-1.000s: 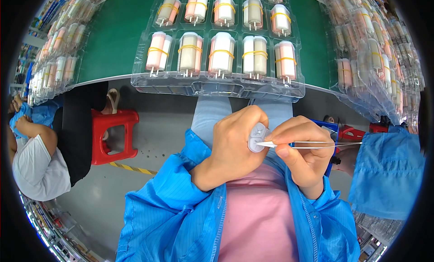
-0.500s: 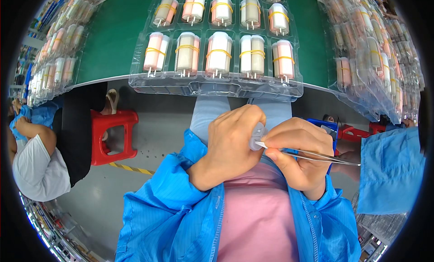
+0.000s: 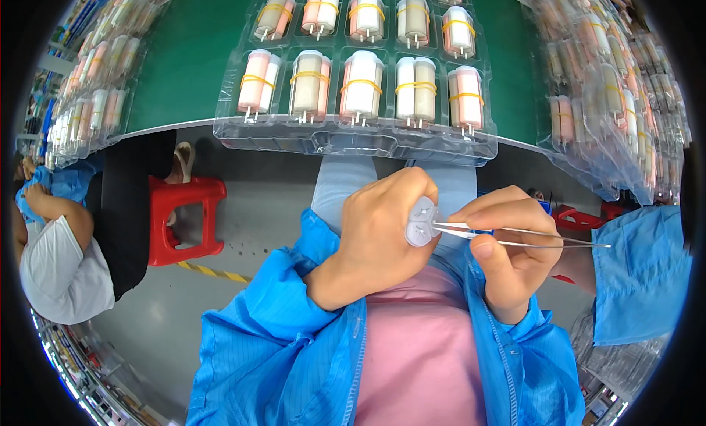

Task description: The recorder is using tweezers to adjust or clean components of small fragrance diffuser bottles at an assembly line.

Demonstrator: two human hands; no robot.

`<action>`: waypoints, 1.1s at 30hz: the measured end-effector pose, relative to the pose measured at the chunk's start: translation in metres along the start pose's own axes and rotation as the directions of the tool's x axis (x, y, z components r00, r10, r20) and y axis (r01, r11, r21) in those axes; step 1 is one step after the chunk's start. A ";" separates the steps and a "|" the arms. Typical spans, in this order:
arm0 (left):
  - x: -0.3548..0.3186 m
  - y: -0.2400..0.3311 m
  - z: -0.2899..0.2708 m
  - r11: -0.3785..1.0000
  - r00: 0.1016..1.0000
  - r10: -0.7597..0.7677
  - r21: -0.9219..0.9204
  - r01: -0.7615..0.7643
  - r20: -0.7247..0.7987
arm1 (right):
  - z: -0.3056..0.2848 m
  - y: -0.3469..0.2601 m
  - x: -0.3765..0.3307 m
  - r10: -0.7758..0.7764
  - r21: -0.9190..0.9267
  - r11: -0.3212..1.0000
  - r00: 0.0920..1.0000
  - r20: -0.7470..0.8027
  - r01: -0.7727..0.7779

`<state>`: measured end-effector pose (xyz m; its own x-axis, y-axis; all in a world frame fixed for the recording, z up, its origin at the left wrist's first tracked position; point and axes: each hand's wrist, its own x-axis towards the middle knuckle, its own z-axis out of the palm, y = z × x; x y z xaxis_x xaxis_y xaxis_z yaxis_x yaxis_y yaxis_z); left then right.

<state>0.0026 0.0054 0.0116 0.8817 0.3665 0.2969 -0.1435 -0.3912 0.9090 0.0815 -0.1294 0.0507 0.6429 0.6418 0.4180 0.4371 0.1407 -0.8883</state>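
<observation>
Gripping pale lobed piece [image 3: 420,233] in left hand [image 3: 376,235], pinching tweezers [image 3: 456,225] in right hand [image 3: 516,273]

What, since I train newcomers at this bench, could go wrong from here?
The tweezers in the right hand point at the pale piece in the left hand; a slip might scratch it or prick that hand. The clear tray appears to overhang the green table, so a bump could perhaps shift its banded bundles.

Pale piece [image 3: 421,231] mostly hidden in left hand [image 3: 382,231], tray [image 3: 357,144] cropped above
</observation>
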 end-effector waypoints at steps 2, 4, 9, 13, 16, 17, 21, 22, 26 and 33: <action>0.000 0.002 -0.001 1.000 1.000 -0.023 -0.019 0.023 0.019 | -0.001 0.000 -0.001 0.017 0.021 1.000 1.000 -0.013 -0.016; 0.000 0.002 -0.002 0.999 0.999 -0.029 -0.042 0.030 0.029 | 0.001 -0.001 -0.001 -0.003 0.010 1.000 1.000 0.022 0.002; -0.001 0.004 -0.004 0.995 0.998 -0.045 -0.086 0.048 0.035 | 0.003 0.000 0.000 -0.026 -0.007 1.000 0.998 0.061 0.027; 0.000 0.006 -0.005 0.980 0.992 -0.104 -0.160 0.115 0.076 | 0.004 0.000 0.001 -0.041 -0.016 0.999 0.997 0.065 0.042; 0.000 0.007 -0.007 0.949 0.977 -0.164 -0.248 0.193 0.133 | 0.004 -0.001 0.003 -0.072 -0.029 0.997 0.994 0.087 0.075; 0.000 0.008 -0.007 0.935 0.971 -0.183 -0.278 0.220 0.153 | 0.004 -0.002 0.004 -0.082 -0.032 0.996 0.992 0.095 0.085; 0.000 0.007 -0.007 0.906 0.960 -0.201 -0.336 0.259 0.197 | 0.004 -0.003 0.005 -0.077 -0.044 0.996 0.992 0.102 0.082; 0.000 0.006 -0.007 0.899 0.958 -0.204 -0.350 0.265 0.202 | 0.004 -0.003 0.005 -0.073 -0.047 0.996 0.992 0.104 0.079; -0.002 0.004 -0.007 0.906 0.958 -0.199 -0.333 0.260 0.207 | 0.004 -0.002 0.004 -0.029 -0.033 0.999 0.997 0.065 0.031; -0.002 0.005 -0.005 0.952 0.982 -0.114 -0.266 0.152 0.154 | 0.003 0.004 0.006 -0.046 0.001 0.999 0.997 0.057 0.046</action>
<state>-0.0021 0.0066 0.0166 0.9510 0.2742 0.1432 -0.1224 -0.0918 0.9882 0.0854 -0.1225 0.0490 0.5853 0.6766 0.4469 0.4658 0.1705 -0.8683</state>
